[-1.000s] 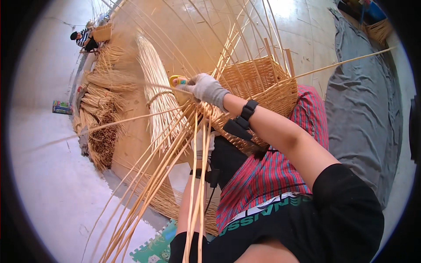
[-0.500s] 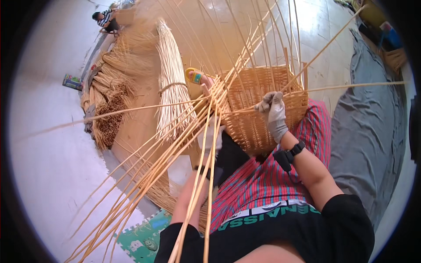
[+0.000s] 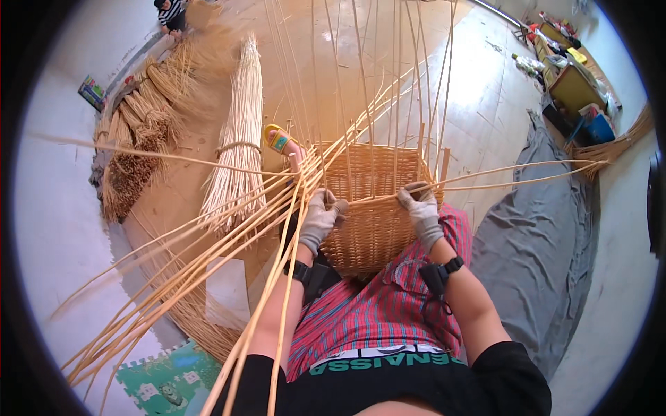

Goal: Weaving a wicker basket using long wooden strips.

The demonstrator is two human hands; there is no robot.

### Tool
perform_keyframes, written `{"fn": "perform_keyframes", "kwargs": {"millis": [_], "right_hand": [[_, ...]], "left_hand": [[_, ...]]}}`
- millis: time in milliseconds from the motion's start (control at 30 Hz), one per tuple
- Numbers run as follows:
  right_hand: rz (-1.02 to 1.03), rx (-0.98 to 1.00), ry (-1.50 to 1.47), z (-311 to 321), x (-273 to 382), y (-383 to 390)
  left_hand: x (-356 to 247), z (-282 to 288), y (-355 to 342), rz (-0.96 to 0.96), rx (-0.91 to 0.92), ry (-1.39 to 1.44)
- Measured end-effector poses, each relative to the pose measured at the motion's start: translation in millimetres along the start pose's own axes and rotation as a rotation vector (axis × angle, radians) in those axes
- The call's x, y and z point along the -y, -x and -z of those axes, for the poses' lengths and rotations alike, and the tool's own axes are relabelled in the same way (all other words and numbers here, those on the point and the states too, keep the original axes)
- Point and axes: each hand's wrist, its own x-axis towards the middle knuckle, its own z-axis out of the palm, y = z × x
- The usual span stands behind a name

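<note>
A woven wicker basket (image 3: 371, 239) sits on my lap over striped cloth (image 3: 378, 319), with tall upright stakes above it and long pale rods (image 3: 253, 256) fanning out past its left end. My left hand (image 3: 325, 213), in a grey glove, grips the near rim at the left. My right hand (image 3: 419, 206), also gloved, pinches a horizontal rod at the rim near the right corner. One foot in a yellow sandal (image 3: 276, 139) shows behind the rods at the left.
A tied willow bundle (image 3: 231, 159) lies ahead-left, darker bundles (image 3: 132, 159) along the wall. A co-worker (image 3: 173, 15) is at the far left. Grey fabric (image 3: 527, 270) lies at my right, with cluttered crates (image 3: 576, 87) beyond. A green mat (image 3: 166, 381) is at lower left.
My right hand has moved from the left rods across to the right part of the rim. My left hand has come up to the rim, and the basket now faces me squarely.
</note>
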Motion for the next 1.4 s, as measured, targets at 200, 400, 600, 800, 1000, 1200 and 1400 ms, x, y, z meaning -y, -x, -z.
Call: {"fn": "perform_keyframes", "kwargs": {"millis": [200,400,600,800,1000,1200,1400], "right_hand": [[0.374,0.366,0.390,-133,84,-39],[0.545,0.303,0.195,-178,65,-55],[0.333,-0.049,-0.324,-47,8,17],[0.027,-0.175,-0.423,-71,36,39],[-0.065,-0.125,-0.201,4,37,15],[0.013,-0.101,-0.081,32,71,26],[0.690,0.117,0.931,-53,114,-74]], "left_hand": [[-23,-26,11,0.112,-0.325,-0.062],[-32,-37,12,0.143,-0.412,-0.174],[-24,-28,9,0.067,-0.314,-0.176],[-24,-32,1,0.194,-0.550,-0.698],[-17,-39,4,0.053,-0.554,-0.363],[-36,-79,-4,-0.215,-0.164,-0.635],[-32,-107,-9,0.154,0.083,-0.432]]}}
